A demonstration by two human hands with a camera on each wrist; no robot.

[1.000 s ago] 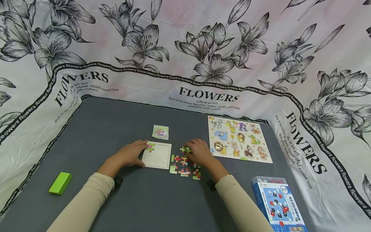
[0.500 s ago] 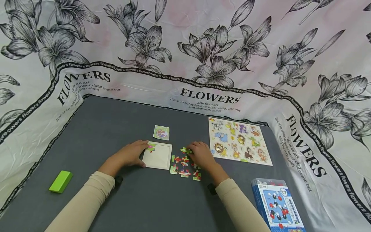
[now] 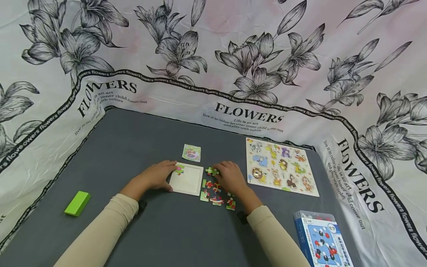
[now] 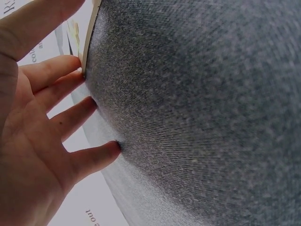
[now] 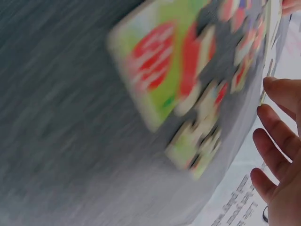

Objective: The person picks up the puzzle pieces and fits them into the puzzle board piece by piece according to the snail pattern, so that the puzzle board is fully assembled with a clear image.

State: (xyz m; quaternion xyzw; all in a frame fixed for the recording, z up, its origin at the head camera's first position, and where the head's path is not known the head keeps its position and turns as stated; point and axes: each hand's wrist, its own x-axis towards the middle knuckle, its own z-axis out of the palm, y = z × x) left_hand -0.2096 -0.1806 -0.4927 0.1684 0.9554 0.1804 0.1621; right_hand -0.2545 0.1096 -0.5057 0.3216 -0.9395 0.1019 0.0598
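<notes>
In the head view my left hand (image 3: 155, 176) holds the left side of a shallow white puzzle tray (image 3: 189, 183), thumb at the near corner and fingers at the far one. The left wrist view shows fingertips against the tray's edge (image 4: 89, 37). One green-and-pink puzzle piece (image 3: 179, 170) lies in the tray's far left corner. Just right of the tray, my right hand (image 3: 230, 178) pinches a green puzzle piece (image 3: 211, 171) between thumb and forefinger. Several loose puzzle pieces (image 3: 217, 200) lie below that hand; they look large and blurred in the right wrist view (image 5: 155, 66).
Behind the tray lies a small picture card (image 3: 191, 152). An animal puzzle board (image 3: 283, 165) is at the back right, with a blue molecule-model box (image 3: 321, 237) nearer. A green block (image 3: 78, 203) sits at left. A flower-printed cloth (image 3: 186, 92) borders the grey table.
My right hand has moved slightly left, bringing the green piece closer to the tray. The left hand keeps its hold on the tray. The head view has shifted a little.
</notes>
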